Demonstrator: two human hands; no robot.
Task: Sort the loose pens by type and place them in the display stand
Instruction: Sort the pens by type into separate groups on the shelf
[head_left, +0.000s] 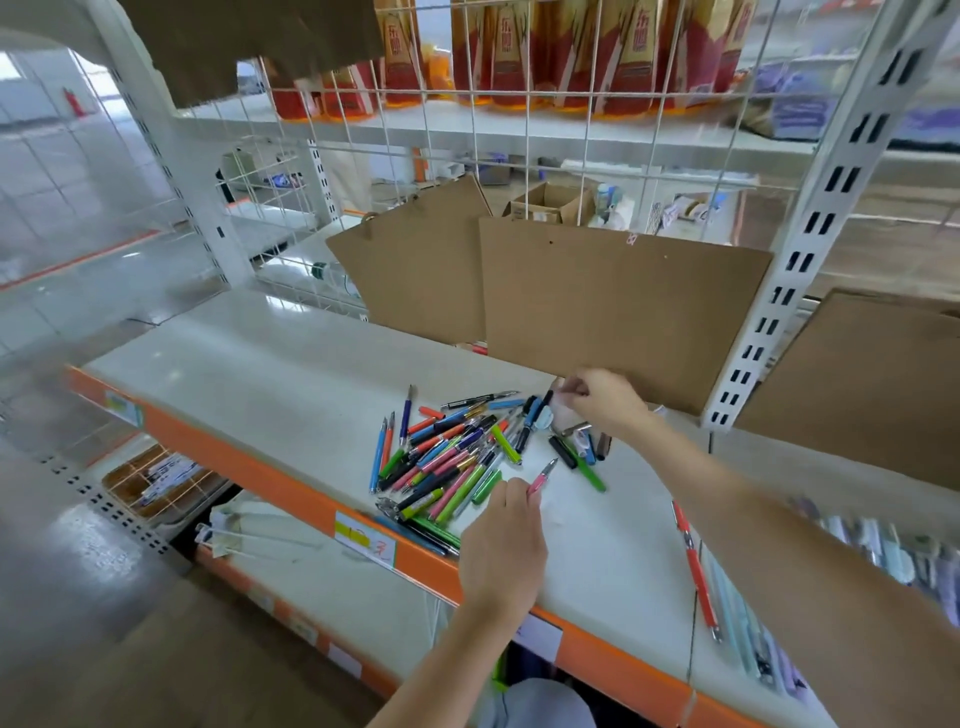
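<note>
- Far left, low: wire basket (156, 483) on the shelf below, some packaged stock in it; not part of this step.
- Left of centre: bare run of the white shelf (249, 364), orange front edge with price labels. Probably room for sorting.
- Centre: loose pens (447, 457) in one mixed heap on the shelf: blue, orange, green, pink, dark barrels, crossing each other. Mostly unsorted, so task judged early.
- Near centre: left hand (506, 545) just near of the heap, fingers curled round a pink pen (542, 477), tip pointing far and right, lifted clear of the pile. Likely singled out for a type check.
- Centre right, far side: right hand (602, 402) at the heap's far right edge, fingertips pinched narrow on something small and pale; cannot tell what, possibly a cap or a clear cup. Blurred there.
- Under that wrist: few separate pens, green and black (576, 457), apart from the main heap; maybe a first group, not sure.
- Behind: brown cardboard sheets (623, 306) leaning on the wire grid, blocking the back of the shelf.
- Right, near: red pen (696, 571) lying alone, lengthwise, beside pale ones at the shelf's right end.
- Display stand: not identifiable anywhere in view.
</note>
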